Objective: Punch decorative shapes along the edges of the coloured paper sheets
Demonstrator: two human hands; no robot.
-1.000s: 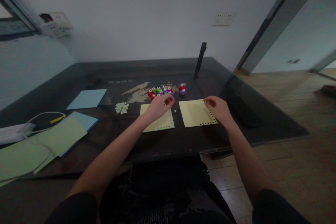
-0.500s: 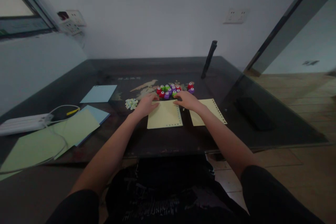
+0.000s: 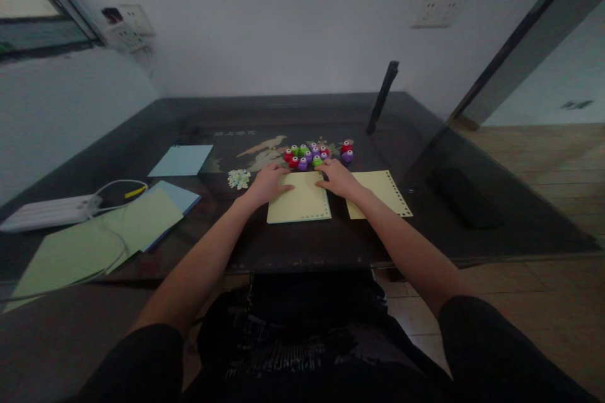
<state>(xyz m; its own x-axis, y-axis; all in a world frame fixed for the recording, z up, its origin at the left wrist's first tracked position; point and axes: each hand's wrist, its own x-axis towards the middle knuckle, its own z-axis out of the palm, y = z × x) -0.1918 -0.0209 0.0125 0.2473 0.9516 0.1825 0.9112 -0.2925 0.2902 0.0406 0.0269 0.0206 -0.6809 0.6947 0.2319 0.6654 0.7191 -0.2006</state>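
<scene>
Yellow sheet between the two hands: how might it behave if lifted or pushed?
The yellow sheet looks thin and flat, so it is probably light and may bend if lifted by one edge. Its holes along the right side could tear if tugged. Pushed, it would likely slide on the smooth-looking tabletop.

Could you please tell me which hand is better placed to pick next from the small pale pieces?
Probably the left hand: it is near the small pale pieces, while the right hand is farther away, across a yellow sheet.

1 pale-yellow sheet [image 3: 300, 200], holes along 2 edges, lies flat on the dark table [image 3: 302, 244].
</scene>
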